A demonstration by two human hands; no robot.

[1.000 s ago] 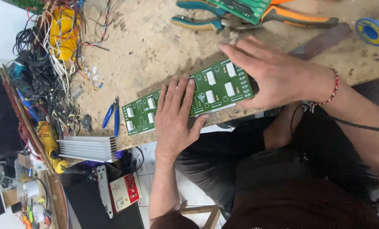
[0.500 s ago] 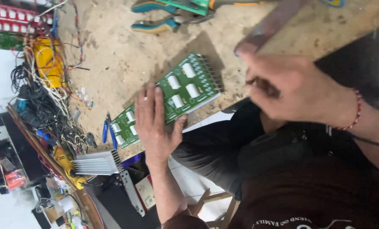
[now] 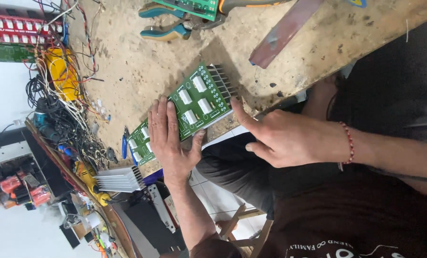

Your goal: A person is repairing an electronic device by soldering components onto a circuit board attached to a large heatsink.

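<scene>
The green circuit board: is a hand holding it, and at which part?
The left hand presses flat on the middle of the green circuit board, not gripping it. The right hand touches its near corner with one fingertip.

I see no packages, signs or screens. The only label-like thing is a long red strip with rows of small white printed tags (image 3: 17, 26), lying at the far left edge of my tabletop (image 3: 142, 71) above the wires.

Left hand (image 3: 168, 138): we press it flat on the green board (image 3: 187, 107).
Right hand (image 3: 289, 138): our forefinger touches the board's near edge.
Bench (image 3: 142, 67): worn wood; pliers (image 3: 175, 21) and tangled wires (image 3: 60, 91) lie on it.
</scene>
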